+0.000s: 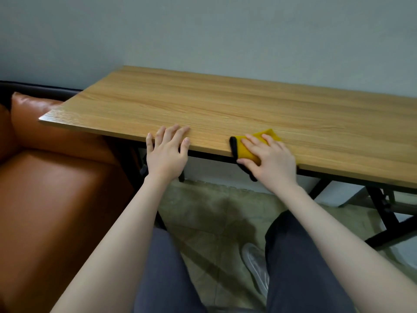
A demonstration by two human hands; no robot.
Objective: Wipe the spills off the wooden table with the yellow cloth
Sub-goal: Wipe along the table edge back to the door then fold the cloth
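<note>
A: Cloth location?
B: yellow cloth (248, 150) sits on the near edge of the wooden table (225, 105), right of centre, directly under the right hand (268, 158). Black-trimmed edge hangs off the table's near edge, left of the hand and below it.

A: Counts?
B: One cloth, one table, two hands. Orange sofa (56, 188) at left, one pale shoe (257, 265) on the floor (214, 211). Can't make out any spills on the wood.

A: Right hand state?
B: Fingers straight and slightly spread, palm down, pressing flat on the cloth. Thumb at the near side by the table edge. Not curled around it.

A: Left hand (167, 152)?
B: Flat too, fingers spread, fingertips resting on the near table edge, left of the cloth and apart from it. Holds nothing.
</note>
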